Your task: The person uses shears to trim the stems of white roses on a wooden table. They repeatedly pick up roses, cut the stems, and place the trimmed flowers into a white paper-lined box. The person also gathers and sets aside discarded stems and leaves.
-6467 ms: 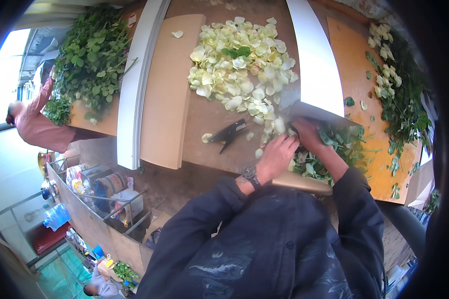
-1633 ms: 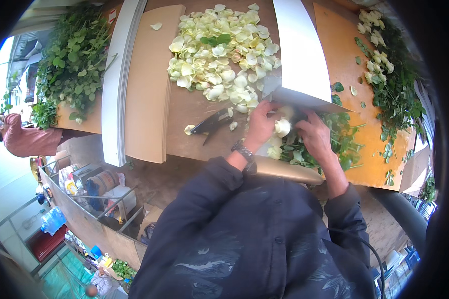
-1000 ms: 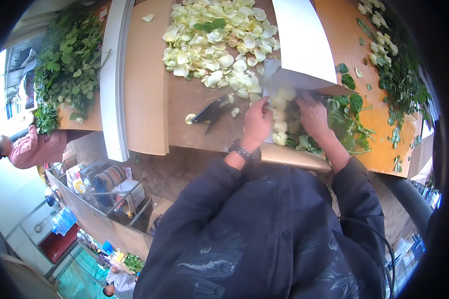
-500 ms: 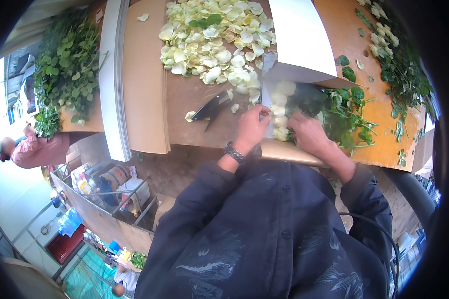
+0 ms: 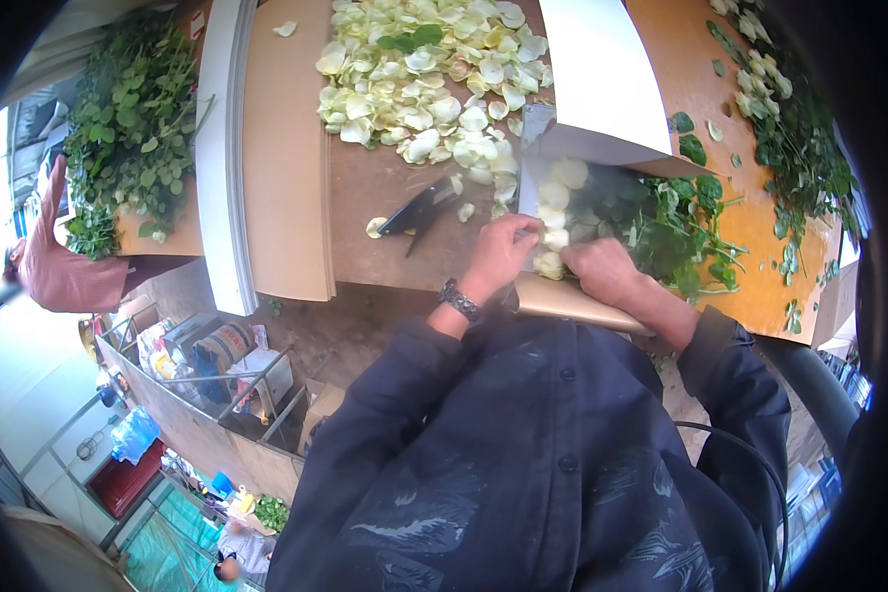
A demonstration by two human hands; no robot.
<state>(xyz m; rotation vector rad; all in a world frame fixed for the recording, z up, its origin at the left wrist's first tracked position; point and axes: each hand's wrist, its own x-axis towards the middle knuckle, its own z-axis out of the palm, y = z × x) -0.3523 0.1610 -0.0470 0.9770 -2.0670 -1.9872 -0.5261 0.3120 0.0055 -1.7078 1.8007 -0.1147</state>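
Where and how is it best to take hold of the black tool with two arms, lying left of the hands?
The black tool is probably best gripped near its upper-right end, where the two arms come together, with the left hand coming from the right and above. The arms spread toward the lower left, so the joined end looks narrower, and lies nearer this hand.
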